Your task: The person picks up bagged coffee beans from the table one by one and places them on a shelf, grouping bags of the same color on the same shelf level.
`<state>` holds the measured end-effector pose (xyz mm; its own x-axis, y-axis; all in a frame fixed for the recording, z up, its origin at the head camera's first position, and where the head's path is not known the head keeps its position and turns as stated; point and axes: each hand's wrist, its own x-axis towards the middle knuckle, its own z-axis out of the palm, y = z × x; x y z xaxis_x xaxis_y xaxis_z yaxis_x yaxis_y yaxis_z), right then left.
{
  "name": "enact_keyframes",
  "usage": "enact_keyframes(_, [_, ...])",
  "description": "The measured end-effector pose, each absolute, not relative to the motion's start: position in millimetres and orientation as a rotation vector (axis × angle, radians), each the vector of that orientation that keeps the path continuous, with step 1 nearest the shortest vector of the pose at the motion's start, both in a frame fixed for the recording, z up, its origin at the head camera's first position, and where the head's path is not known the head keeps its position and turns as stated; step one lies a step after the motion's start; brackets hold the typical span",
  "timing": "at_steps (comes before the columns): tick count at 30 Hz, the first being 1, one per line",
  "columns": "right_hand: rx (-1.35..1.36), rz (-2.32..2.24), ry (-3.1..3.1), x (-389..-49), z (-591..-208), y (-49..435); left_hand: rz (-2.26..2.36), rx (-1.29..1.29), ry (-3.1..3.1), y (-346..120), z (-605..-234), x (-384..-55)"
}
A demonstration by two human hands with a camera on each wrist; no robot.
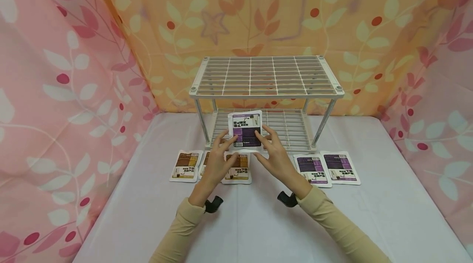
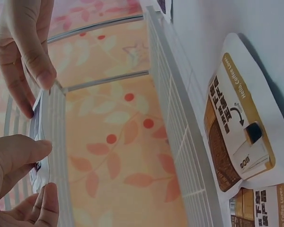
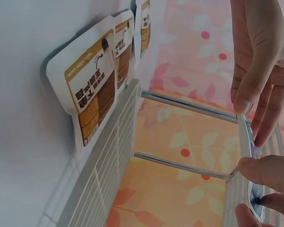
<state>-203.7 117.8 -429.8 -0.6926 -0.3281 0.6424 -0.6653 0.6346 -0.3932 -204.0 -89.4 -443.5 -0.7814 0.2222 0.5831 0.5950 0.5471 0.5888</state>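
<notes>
Between the left hand (image 1: 218, 159) and the right hand (image 1: 278, 157), I see a purple pouch (image 1: 246, 130), raised and pinched at its sides by the fingers of both. Ahead of the hands stands a white wire rack (image 1: 266, 96); brown pouches (image 1: 186, 166) lie beneath and outward of the left hand, other purple pouches (image 1: 340, 167) beyond the right wrist. I'd keep both pinches light and even along the edges, since the thin packet could buckle. The head view gives me its printed face; the left wrist view turns it edge-on and lets me read "Hello, Coffee Lover" on a brown pouch.
</notes>
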Motion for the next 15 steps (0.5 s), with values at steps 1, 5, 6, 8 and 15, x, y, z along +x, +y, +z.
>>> enact_keyframes(1, [0.779, 0.848, -2.332, -204, -429, 117, -1.119, -0.658, -2.338, -90, -442, -204])
enact_keyframes(5, [0.793, 0.838, -2.318, -206, -424, 112, -1.088, -0.653, -2.297, -93, -436, -203])
enact_keyframes(6, [0.796, 0.836, -2.314, -206, -423, 110, -1.082, -0.656, -2.282, -94, -434, -203])
enact_keyframes(8, [0.804, 0.836, -2.301, -207, -420, 108, -1.078, -0.662, -2.254, -96, -430, -203])
enact_keyframes(15, [0.852, 0.830, -2.240, -209, -409, 103, -1.079, -0.664, -2.183, -102, -420, -202])
